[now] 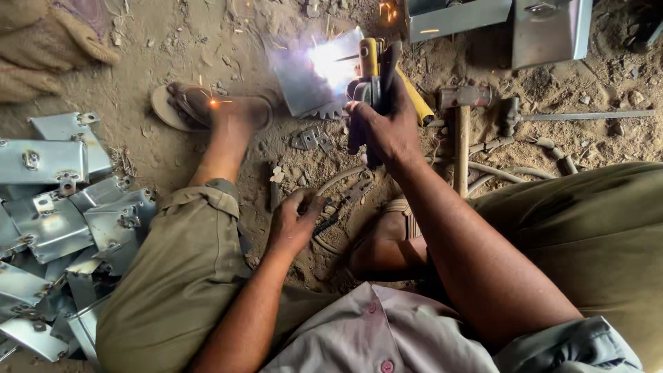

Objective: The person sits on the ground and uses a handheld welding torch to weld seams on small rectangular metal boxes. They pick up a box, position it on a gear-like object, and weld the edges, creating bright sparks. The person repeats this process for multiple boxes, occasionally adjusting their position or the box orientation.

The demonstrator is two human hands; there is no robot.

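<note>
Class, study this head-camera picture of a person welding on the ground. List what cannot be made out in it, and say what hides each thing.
- Weld spot on the metal plate: washed out by white glare.
- Tip of the welding holder in the right hand: lost in that glare.
- What the left hand fingers touch in the dirt: too small, partly covered.
- Pile of metal brackets: cut off by the left edge.
- Hammer: handle end hidden behind the right arm.
</note>
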